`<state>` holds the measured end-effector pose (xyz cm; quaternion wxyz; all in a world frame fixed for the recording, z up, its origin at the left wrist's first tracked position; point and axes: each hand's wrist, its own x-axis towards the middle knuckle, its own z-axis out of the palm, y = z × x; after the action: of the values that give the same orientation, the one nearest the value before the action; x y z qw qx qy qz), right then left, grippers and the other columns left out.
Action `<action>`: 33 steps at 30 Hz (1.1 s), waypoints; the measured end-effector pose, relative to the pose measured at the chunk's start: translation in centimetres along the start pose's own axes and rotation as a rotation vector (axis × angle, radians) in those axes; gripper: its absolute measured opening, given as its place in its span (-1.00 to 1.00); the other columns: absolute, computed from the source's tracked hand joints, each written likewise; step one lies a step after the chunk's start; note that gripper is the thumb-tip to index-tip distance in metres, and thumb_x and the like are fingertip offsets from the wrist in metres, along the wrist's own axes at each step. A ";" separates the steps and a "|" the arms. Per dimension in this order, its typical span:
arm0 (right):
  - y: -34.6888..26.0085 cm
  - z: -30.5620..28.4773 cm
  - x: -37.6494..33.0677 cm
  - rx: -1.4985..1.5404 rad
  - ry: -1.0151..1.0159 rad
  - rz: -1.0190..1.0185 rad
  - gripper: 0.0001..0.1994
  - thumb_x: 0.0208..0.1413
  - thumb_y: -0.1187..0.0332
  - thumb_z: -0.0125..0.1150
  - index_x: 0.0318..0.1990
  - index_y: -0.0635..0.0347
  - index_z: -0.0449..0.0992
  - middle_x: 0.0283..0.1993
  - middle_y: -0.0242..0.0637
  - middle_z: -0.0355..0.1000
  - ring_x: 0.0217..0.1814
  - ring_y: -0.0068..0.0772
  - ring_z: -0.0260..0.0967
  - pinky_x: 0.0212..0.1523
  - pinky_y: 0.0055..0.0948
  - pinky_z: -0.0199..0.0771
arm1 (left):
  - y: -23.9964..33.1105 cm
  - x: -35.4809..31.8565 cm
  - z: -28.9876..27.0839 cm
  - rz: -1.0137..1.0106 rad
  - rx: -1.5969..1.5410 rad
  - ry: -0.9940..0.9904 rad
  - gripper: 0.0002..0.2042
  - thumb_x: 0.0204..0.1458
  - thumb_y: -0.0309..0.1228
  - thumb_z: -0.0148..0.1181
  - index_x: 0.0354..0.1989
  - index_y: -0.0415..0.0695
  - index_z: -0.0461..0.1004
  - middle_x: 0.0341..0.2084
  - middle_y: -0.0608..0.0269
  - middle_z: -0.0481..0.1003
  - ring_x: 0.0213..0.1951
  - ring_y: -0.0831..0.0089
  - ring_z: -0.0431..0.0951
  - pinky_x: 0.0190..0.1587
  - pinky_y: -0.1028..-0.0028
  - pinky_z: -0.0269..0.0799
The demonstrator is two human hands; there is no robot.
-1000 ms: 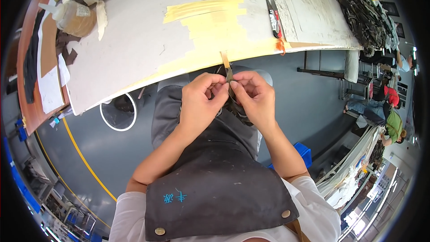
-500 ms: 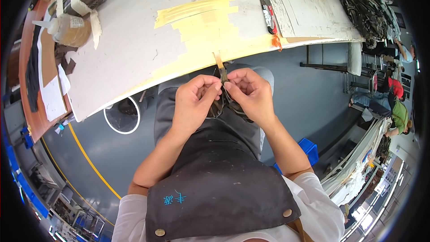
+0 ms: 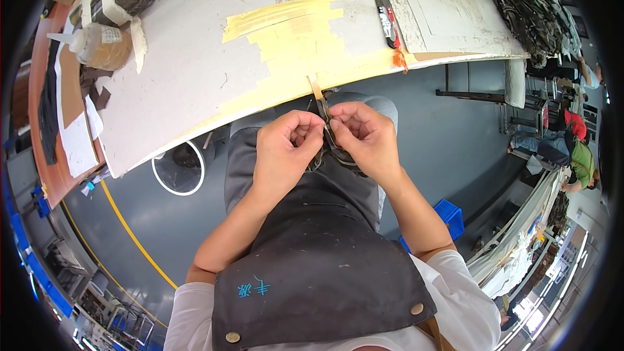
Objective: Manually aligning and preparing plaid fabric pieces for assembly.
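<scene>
Seen from above, both hands work at close quarters just below the near edge of a pale tabletop (image 3: 175, 58). The left hand (image 3: 284, 149) has its thumb and index finger brought together at the tips on a dark olive strip (image 3: 323, 108), the other fingers curled inward. The right hand (image 3: 367, 135) mirrors it, thumb and index finger pinching the same strip from the opposite side; the exact grip between the fingertips is too small to resolve. The strip lies between the two hands, above the lap, its upper end meeting a tan tab (image 3: 314, 85) at the table edge; whether the two are joined cannot be told. Darker material (image 3: 339, 155) bunches beneath the hands, over the grey apron (image 3: 318, 286). On the tabletop, yellow tape (image 3: 292, 42) covers the middle, with red-and-black snips (image 3: 388, 23) to its right and a squeeze bottle (image 3: 104, 47) at far left. A white-rimmed bin (image 3: 175, 192) stands on the floor at left, a blue crate (image 3: 448, 216) at right.
</scene>
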<state>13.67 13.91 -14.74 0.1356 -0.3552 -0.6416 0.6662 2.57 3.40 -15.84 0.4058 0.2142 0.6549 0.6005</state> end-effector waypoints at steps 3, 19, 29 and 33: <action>0.0 0.0 0.0 -0.042 0.011 -0.075 -0.82 -0.03 0.61 0.14 -0.23 0.36 0.42 -0.42 -0.37 0.42 -0.45 -0.73 0.33 -0.45 -0.71 0.37 | 0.3 -0.1 0.1 0.014 -0.011 0.013 -0.93 -0.12 -0.58 0.15 -0.43 -0.27 0.47 -0.65 0.36 0.46 -0.59 0.73 0.36 -0.52 0.68 0.27; -0.9 0.7 0.1 -0.389 0.151 -0.290 -0.89 -0.14 0.57 0.23 -0.40 0.29 0.45 -0.49 -0.29 0.42 -0.53 -0.51 0.42 -0.52 -0.58 0.45 | 1.1 0.3 0.2 0.123 0.226 0.004 -0.97 -0.11 -0.62 0.13 -0.46 -0.29 0.44 -0.61 0.39 0.43 -0.57 0.75 0.34 -0.49 0.72 0.26; -0.6 0.7 0.2 -0.475 0.146 -0.413 -0.92 -0.11 0.59 0.19 -0.41 0.30 0.46 -0.51 -0.32 0.43 -0.55 -0.60 0.39 -0.52 -0.63 0.41 | 0.9 0.9 0.6 0.253 0.301 0.091 -0.96 -0.10 -0.62 0.14 -0.45 -0.30 0.42 -0.63 0.39 0.42 -0.59 0.77 0.35 -0.55 0.74 0.26; -0.3 0.9 0.2 -0.167 0.167 -0.113 -0.89 -0.14 0.59 0.23 -0.40 0.30 0.46 -0.53 -0.34 0.39 -0.57 -0.58 0.38 -0.54 -0.61 0.41 | 0.5 1.0 0.5 -0.019 -0.046 0.060 -0.97 -0.09 -0.62 0.13 -0.46 -0.30 0.41 -0.65 0.40 0.41 -0.61 0.80 0.33 -0.56 0.75 0.24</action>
<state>12.85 13.42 -14.59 0.1958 -0.3829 -0.7002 0.5699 2.28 4.55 -15.64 0.3965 0.1807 0.6547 0.6177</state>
